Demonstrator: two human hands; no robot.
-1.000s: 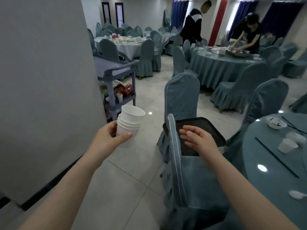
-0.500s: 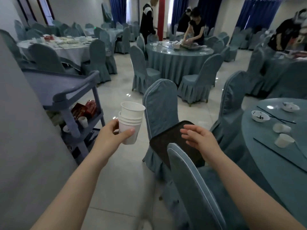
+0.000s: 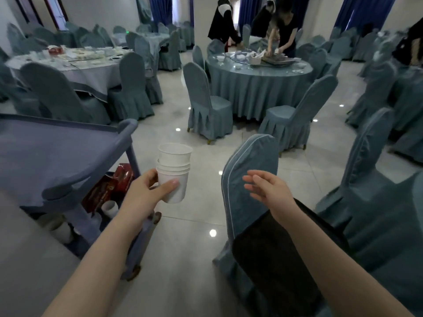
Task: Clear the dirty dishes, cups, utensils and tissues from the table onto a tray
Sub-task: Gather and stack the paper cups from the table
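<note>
pale glossy floor tiles fill the gap below both forearms, with a dark tray lying on a covered chair directly under the right arm. the left hand grips a stack of white cups around the lowest cup, thumb across its front; the stack leans a little away from the palm. the right hand hangs loose just right of the stack, fingers relaxed, holding nothing. just left of the grip stands a grey service cart, its lower shelf holding red packets and a white cup. beyond the grip, a round blue table has people bending over it. judging by this, the cups are being carried off; it would help to keep the stack upright, steady its top with the free hand, and set it down base first. which table is being cleared lies outside the view, whether the cups hold liquid cannot be told, and the cart's lower shelves are mostly hidden.
</note>
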